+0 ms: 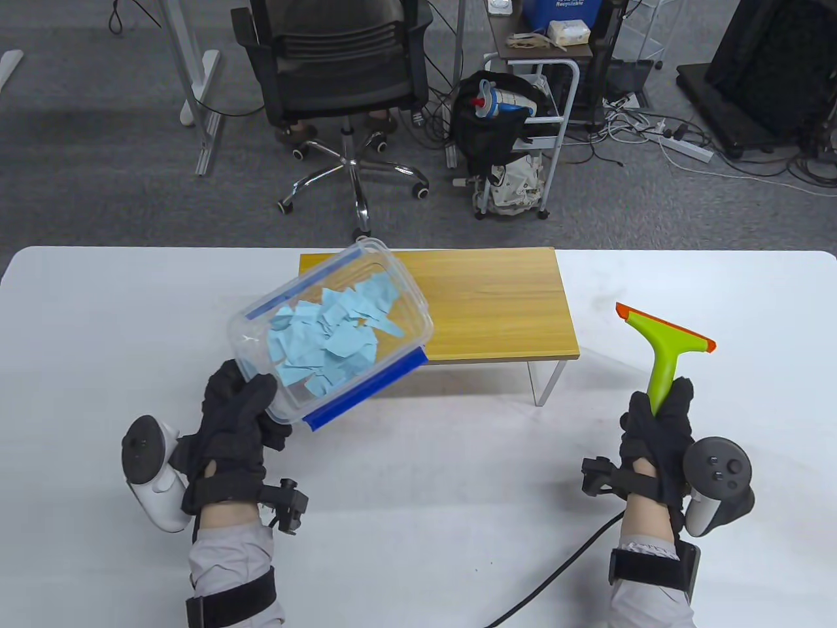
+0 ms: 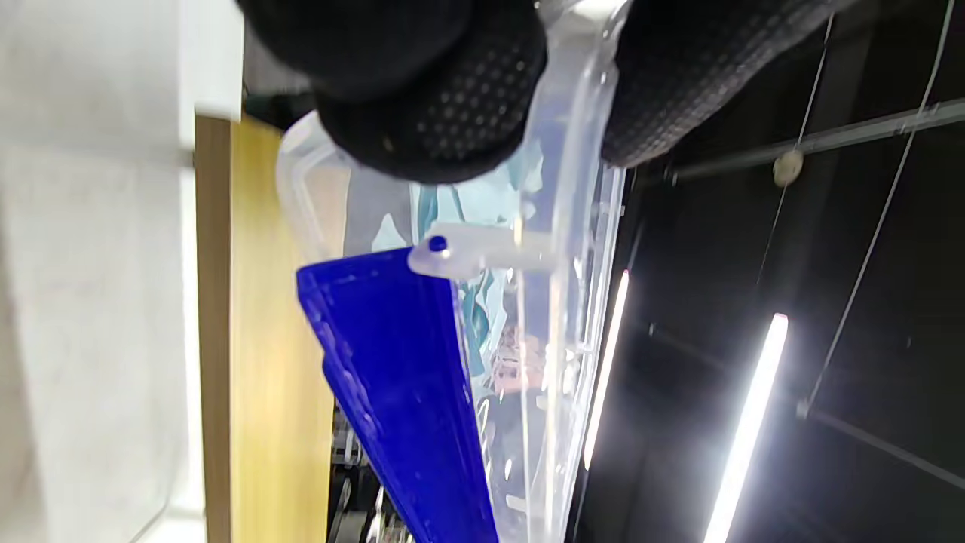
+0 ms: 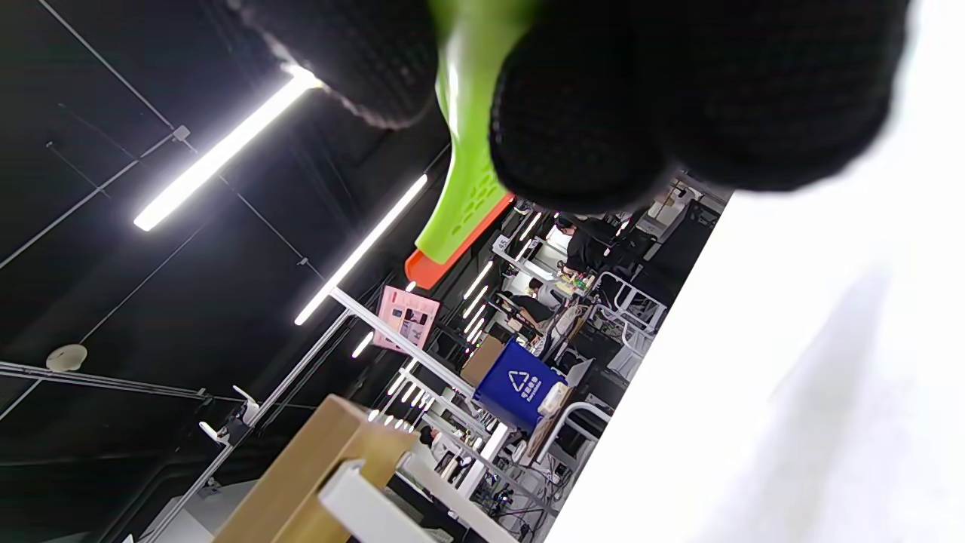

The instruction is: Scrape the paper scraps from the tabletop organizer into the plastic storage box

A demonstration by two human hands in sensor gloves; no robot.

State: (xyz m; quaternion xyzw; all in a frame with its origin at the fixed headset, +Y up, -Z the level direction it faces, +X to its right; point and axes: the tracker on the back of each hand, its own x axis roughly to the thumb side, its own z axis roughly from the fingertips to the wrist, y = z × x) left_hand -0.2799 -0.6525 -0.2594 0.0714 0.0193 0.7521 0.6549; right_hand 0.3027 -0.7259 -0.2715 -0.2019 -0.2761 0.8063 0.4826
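My left hand (image 1: 239, 409) grips the near end of a clear plastic storage box (image 1: 386, 278) with blue latches (image 1: 366, 391) and holds it tilted above the table, over the left part of the wooden organizer (image 1: 497, 304). Several light blue paper scraps (image 1: 330, 337) lie inside the box. In the left wrist view my fingers (image 2: 430, 105) clamp the box rim (image 2: 573, 249). My right hand (image 1: 657, 425) grips the handle of a green scraper (image 1: 667, 356) with an orange blade, held upright right of the organizer. It shows in the right wrist view (image 3: 464, 204).
The white table (image 1: 425, 497) runs under everything. The organizer's top shows bare wood, with a white metal leg (image 1: 546, 386) at its right front. A black cable (image 1: 556, 579) trails from my right wrist. An office chair (image 1: 340, 78) and a cart (image 1: 536, 118) stand beyond the table.
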